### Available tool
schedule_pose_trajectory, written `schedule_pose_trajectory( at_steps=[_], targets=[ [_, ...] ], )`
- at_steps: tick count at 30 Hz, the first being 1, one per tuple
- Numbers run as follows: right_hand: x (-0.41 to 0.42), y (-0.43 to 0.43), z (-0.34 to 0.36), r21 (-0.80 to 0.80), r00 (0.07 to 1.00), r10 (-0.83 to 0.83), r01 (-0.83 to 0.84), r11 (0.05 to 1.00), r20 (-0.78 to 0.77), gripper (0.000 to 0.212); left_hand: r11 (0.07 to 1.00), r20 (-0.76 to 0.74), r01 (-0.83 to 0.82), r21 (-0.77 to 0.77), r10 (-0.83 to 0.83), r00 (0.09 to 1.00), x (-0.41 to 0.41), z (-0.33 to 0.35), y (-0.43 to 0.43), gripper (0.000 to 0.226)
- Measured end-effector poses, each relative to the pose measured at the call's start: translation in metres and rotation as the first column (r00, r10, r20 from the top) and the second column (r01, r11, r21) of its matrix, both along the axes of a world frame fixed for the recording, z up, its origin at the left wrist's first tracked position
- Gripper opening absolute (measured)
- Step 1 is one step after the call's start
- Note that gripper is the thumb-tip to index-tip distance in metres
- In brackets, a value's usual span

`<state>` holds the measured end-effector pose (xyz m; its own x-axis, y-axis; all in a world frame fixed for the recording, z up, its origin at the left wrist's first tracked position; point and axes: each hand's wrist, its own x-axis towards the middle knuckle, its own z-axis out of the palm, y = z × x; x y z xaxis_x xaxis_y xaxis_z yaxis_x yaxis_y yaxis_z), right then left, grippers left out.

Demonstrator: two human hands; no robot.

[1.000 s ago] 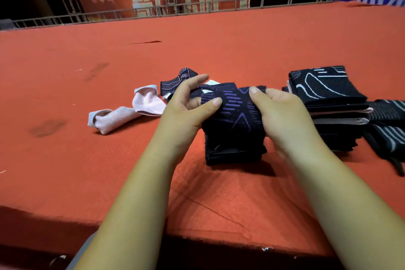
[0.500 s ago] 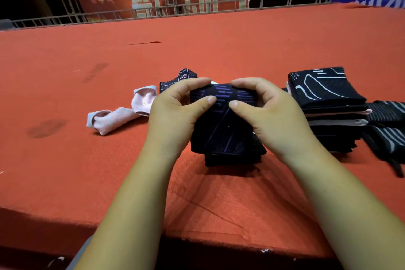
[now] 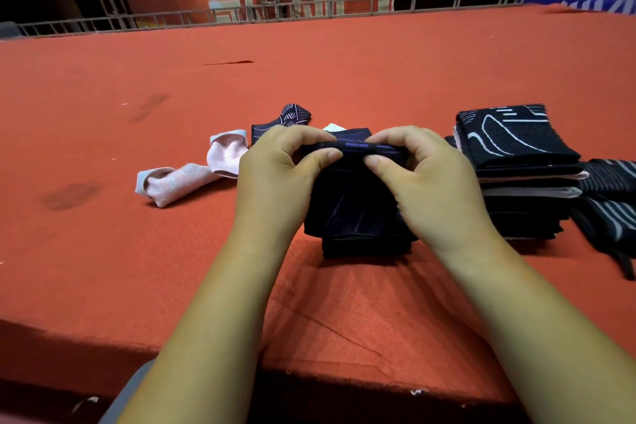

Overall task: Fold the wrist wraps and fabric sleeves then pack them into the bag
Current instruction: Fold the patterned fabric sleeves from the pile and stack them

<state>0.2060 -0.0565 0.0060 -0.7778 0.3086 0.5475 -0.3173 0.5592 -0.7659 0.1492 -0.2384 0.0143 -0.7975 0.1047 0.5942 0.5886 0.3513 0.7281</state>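
A dark navy sleeve with purple stripes (image 3: 351, 203) hangs folded over in front of me, above a small pile of dark folded pieces (image 3: 364, 246) on the red surface. My left hand (image 3: 275, 179) pinches its top fold from the left, thumb in front and fingers curled over the back. My right hand (image 3: 426, 182) pinches the same fold from the right. A pink sleeve (image 3: 192, 172) lies crumpled to the left, with another navy patterned sleeve (image 3: 285, 119) behind my left hand. A stack of folded black pieces with white lines (image 3: 516, 162) stands at the right.
The red cloth-covered platform (image 3: 309, 72) stretches far back to a metal railing (image 3: 309, 9) and banners. Its front edge (image 3: 206, 351) runs just below my forearms. Dark striped fabric with a strap (image 3: 612, 217) lies at the far right, beside the stack.
Both hands have brought the navy sleeve's upper edge over and drawn closer together, now pinching a narrow fold at the top. The sleeve hangs more compact than before.
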Motion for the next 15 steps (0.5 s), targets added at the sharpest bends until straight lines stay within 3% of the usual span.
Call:
schedule_pose_trajectory(
  at_steps=[4,7,10,15],
  targets=[
    [-0.002,0.003,-0.003,0.089,0.998,-0.064,0.062,0.994,0.022,0.005,0.988,-0.049,-0.063,-0.140,0.057,0.997,-0.006,-0.003,0.003,0.010],
    [-0.002,0.008,0.000,0.031,0.994,-0.064,0.062,0.998,0.086,0.013,0.984,-0.008,-0.026,-0.179,0.025,1.000,-0.008,-0.003,0.000,0.009],
    [-0.003,0.010,0.001,-0.115,0.983,0.019,0.002,0.993,0.184,0.026,0.989,0.153,0.093,-0.115,-0.075,0.985,-0.004,-0.003,0.003,0.016],
    [-0.009,0.006,-0.013,-0.057,0.971,-0.081,0.096,0.994,0.227,0.027,0.992,0.343,0.081,0.101,-0.111,0.933,-0.009,-0.012,0.017,0.023]
  ],
)
